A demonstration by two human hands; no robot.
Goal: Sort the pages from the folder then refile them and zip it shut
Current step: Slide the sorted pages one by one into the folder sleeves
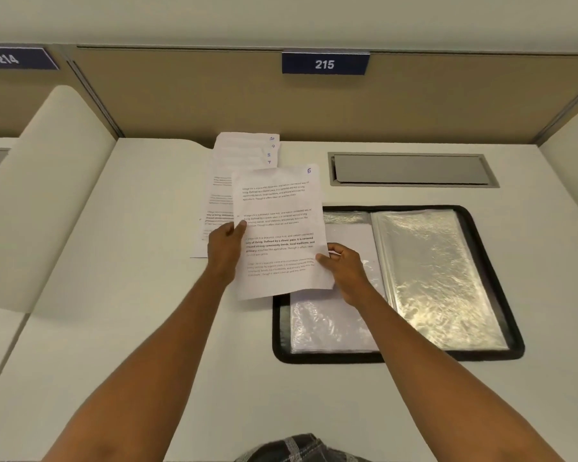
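Head view puts my left hand (226, 250) on the left edge of the page marked 6 (281, 235), thumb on top and fingers curled beneath. My right hand (342, 265) pinches the same sheet low on its right edge. So both hands have hold of one page, and it hangs above the desk (131, 295), overlapping the near-left corner of the open folder (314, 357) and the near end of the fanned stack (247, 151). That stack lies just left of the folder, stepped so that the corner numbers 10, 9, 8 and 7 all show. My worry is the landing: the sheet is limp and gripped only at its edges, so it could sag in the middle and drag across the stack, pushing those steps askew or covering a number I need to read. Letting one hand go early would likely let it swing or slide onto the glossy sleeves (431, 278), which look slippery. Something pale lies in the left sleeve; I cannot tell whether it is another page. Later, any corner poking past the black rim could snag the zip.
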